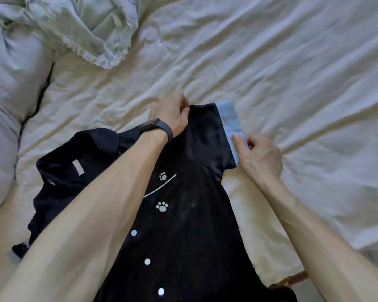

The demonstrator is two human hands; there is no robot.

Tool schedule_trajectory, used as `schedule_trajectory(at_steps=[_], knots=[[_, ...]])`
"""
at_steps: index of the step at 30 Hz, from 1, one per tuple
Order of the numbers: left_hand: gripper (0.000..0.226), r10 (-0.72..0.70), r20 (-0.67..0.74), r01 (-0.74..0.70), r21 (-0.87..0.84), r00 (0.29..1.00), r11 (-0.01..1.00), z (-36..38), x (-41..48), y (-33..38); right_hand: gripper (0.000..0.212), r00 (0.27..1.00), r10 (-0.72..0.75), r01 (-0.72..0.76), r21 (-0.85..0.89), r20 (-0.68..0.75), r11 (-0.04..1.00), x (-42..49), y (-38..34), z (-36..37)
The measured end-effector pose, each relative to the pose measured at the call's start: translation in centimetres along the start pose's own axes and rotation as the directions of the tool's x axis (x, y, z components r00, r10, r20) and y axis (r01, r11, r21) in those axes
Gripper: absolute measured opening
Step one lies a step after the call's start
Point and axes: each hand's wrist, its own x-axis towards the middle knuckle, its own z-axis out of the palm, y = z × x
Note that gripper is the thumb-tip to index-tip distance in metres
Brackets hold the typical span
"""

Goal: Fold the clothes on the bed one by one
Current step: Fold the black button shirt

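A dark navy short-sleeved shirt (183, 225) with white buttons and paw prints lies face up on the cream bed sheet (292, 73). One sleeve with a light blue cuff (230, 118) is spread out toward the far side. My left hand (170, 115), wearing a dark wristband, pinches the sleeve's top edge at the shoulder. My right hand (259, 156) pinches the blue cuff at its lower end. The shirt's collar and other sleeve lie bunched at the left, partly hidden by my left forearm.
A crumpled pale green garment (92, 29) lies at the far left of the bed. A pale lilac duvet or pillow (11, 88) fills the left side. The bed's edge (292, 277) runs at the lower right, with floor beyond.
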Motion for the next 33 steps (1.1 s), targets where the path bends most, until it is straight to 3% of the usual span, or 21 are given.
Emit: schedule_trajectory(at_steps=[6, 9, 13, 15, 18, 21, 25, 29, 33], knots=[[0.035, 0.151, 0.017, -0.151, 0.039, 0.988, 0.988, 0.6, 1.1, 3.4, 0.042, 0.988, 0.059, -0.046, -0.094, 0.140, 0.995, -1.6, 0.2, -0.5], [0.018, 0.172, 0.145, -0.188, 0.107, 0.974, 0.976, 0.4, 2.4, 4.7, 0.034, 0.965, 0.130, -0.099, -0.144, 0.227, 0.985, -2.0, 0.7, -0.5], [0.005, 0.169, 0.081, -0.156, -0.147, 0.982, 0.977, 0.0, 2.6, 5.2, 0.029, 0.995, 0.030, -0.031, 0.000, 0.091, 1.000, -1.8, 0.9, -0.7], [0.001, 0.181, -0.005, -0.179, -0.172, 0.983, 0.969, 0.3, 2.2, 4.7, 0.026, 0.999, -0.035, 0.036, 0.104, -0.018, 0.994, -1.6, 0.6, -0.7], [0.013, 0.170, -0.039, -0.174, -0.132, 0.985, 0.976, 1.3, 1.6, 3.8, 0.020, 0.996, -0.050, 0.064, 0.180, -0.079, 0.982, -1.7, 0.8, -0.3], [0.039, 0.165, 0.008, -0.165, -0.007, 0.986, 0.986, 1.6, 1.2, 4.3, 0.036, 0.998, 0.050, -0.045, 0.193, -0.025, 0.980, -2.5, 1.2, -0.3], [0.026, 0.197, 0.064, -0.204, 0.144, 0.978, 0.968, 1.5, 2.1, 5.6, 0.052, 0.988, 0.154, -0.155, 0.100, 0.021, 0.983, -3.7, 1.3, 0.4], [0.015, 0.200, 0.083, -0.207, 0.075, 0.976, 0.975, 1.1, 2.4, 6.3, 0.027, 0.987, 0.150, -0.156, 0.125, 0.054, 0.980, -2.9, 1.2, 1.2], [0.015, 0.192, 0.034, -0.183, -0.177, 0.981, 0.967, -0.6, 0.8, 6.0, 0.023, 0.984, 0.177, -0.158, 0.377, -0.016, 0.913, -3.1, 0.9, 0.9]])
